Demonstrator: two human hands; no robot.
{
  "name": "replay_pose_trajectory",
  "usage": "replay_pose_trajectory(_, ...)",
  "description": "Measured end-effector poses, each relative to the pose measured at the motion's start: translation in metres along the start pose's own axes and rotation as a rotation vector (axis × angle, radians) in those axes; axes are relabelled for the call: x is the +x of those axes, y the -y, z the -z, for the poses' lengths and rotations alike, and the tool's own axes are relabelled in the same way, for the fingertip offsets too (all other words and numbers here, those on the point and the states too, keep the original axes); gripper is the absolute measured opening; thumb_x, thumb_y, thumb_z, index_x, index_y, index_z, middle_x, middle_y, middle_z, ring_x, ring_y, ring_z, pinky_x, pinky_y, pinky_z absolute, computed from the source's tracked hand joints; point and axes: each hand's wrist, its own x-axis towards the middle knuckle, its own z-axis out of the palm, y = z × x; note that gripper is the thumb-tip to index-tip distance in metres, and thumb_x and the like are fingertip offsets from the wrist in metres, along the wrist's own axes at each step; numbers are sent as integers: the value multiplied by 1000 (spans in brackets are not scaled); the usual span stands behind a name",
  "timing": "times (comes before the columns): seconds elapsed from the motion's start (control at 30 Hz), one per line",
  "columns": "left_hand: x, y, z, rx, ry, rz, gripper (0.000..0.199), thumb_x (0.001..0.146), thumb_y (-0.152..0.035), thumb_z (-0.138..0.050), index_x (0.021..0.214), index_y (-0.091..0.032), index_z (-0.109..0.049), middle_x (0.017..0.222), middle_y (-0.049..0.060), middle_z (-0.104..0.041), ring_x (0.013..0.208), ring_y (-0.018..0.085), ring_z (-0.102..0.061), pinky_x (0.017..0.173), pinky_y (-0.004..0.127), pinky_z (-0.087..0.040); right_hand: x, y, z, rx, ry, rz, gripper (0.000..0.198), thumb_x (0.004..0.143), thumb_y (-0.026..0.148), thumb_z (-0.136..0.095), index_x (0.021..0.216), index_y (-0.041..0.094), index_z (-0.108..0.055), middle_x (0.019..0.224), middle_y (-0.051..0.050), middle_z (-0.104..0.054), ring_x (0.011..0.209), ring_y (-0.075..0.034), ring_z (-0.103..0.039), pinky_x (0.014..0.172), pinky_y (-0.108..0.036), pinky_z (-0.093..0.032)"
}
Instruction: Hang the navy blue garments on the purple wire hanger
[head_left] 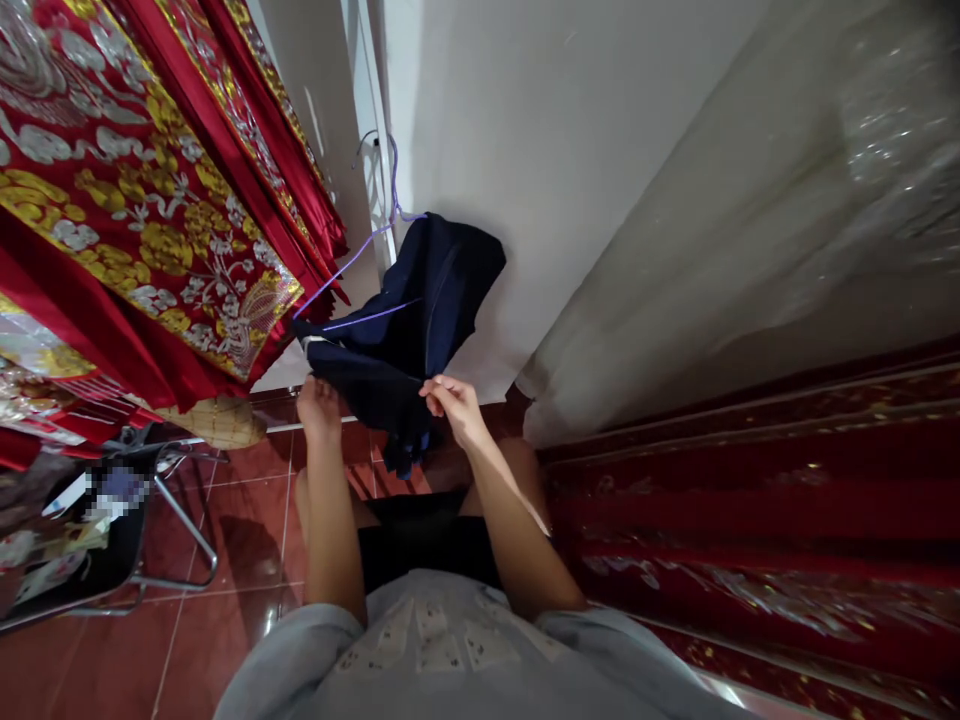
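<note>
A dark navy garment (pixel 457 265) hangs on a purple wire hanger (pixel 352 258) against the white wall, its front spread apart. A white strip, possibly a label, shows at its left edge. My left hand (pixel 319 408) is closed at that left side of the cloth, its fingertips partly hidden. On the other side, my right hand (pixel 453 400) pinches the garment's near edge between thumb and fingers. Below and between my hands, the lower part of the cloth hangs bunched.
Red cloth with gold and silver floral decoration (pixel 165 230) hangs at the left. A folding chair (pixel 172 510) with assorted items on it stands on the red tiled floor (pixel 247 540). At the right are a plastic-like covering (pixel 720 230) and more red decorated fabric (pixel 750 500).
</note>
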Motion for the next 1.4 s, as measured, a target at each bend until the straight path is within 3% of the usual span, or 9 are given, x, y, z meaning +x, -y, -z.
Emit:
replay_pose_trajectory(0.2, -40, -4, -35, -259, -176, 58, 20, 86, -37, -72, 86, -21, -59, 83, 2, -64, 77, 14, -64, 76, 30, -53, 0, -2, 31, -386, -30, 96, 28, 81, 47, -70, 86, 20, -72, 82, -5, -70, 79, -20, -64, 80, -36, -51)
replay_pose_trajectory(0.33, -49, -45, -76, -233, -58, -38, 23, 83, -40, -77, 92, -20, -69, 93, 3, -69, 90, 16, -68, 89, 30, -54, -10, 12, 12, -455, 152, 193, 66, 69, 40, -84, 129, 21, -64, 133, -12, -66, 120, -29, -62, 106, -45, -48)
replay_pose_trajectory(0.5, -54, -62, -110, 98, 65, -333, 22, 89, -42, -73, 96, -21, -73, 110, 7, -69, 109, 22, -66, 102, 35, -51, -13, 36, -25, -287, 278, 196, 43, 92, 45, -63, 126, 19, -66, 116, -8, -73, 109, -26, -67, 98, -40, -52)
replay_pose_trajectory(0.6, -47, -53, -99, 199, 113, -366, 28, 96, -47, -63, 111, -24, -69, 128, 8, -64, 128, 23, -58, 114, 37, -43, 3, 55, -24, -283, 321, 235, 35, 95, 47, -56, 110, 18, -71, 102, -5, -73, 97, -24, -67, 92, -38, -52)
replay_pose_trajectory(0.7, -41, -39, -71, 293, 306, -164, 40, 97, -53, -58, 123, -24, -65, 128, 9, -68, 127, 25, -60, 113, 37, -44, 32, 82, -10, -421, 363, 333, 29, 95, 45, -58, 94, 19, -70, 88, -3, -69, 86, -21, -64, 87, -35, -52)
replay_pose_trajectory(0.87, -38, -30, -30, 694, 727, 87, 43, 96, -58, -54, 88, -19, -73, 92, 7, -76, 88, 27, -70, 85, 35, -51, 102, 113, 9, -544, 182, 582, 9, 86, 25, -61, 85, 20, -68, 84, -4, -67, 87, -22, -65, 91, -38, -52)
replay_pose_trajectory(0.97, -34, -37, -14, 973, 820, 78, 36, 94, -49, -60, 76, -20, -70, 76, 7, -73, 69, 23, -64, 73, 32, -45, 138, 104, 14, -553, 173, 617, 27, 76, 15, -62, 100, 20, -72, 104, -7, -73, 106, -25, -66, 103, -40, -49)
replay_pose_trajectory(1.13, -14, -57, 15, 1119, 668, 35, 29, 92, -35, -60, 66, -23, -64, 68, 6, -66, 63, 22, -58, 70, 31, -37, 155, 70, 31, -703, 105, 393, 6, 80, 23, -64, 75, 21, -66, 75, -4, -68, 82, -23, -64, 88, -39, -52)
replay_pose_trajectory(1.4, 22, -122, 12, 928, 212, -377, 37, 93, -38, -59, 62, -22, -46, 58, 0, -43, 59, 17, -38, 66, 31, -29, 127, 90, 74, -677, -148, 454, 18, 76, 30, -73, 70, 21, -59, 72, -3, -64, 75, -21, -60, 78, -37, -51)
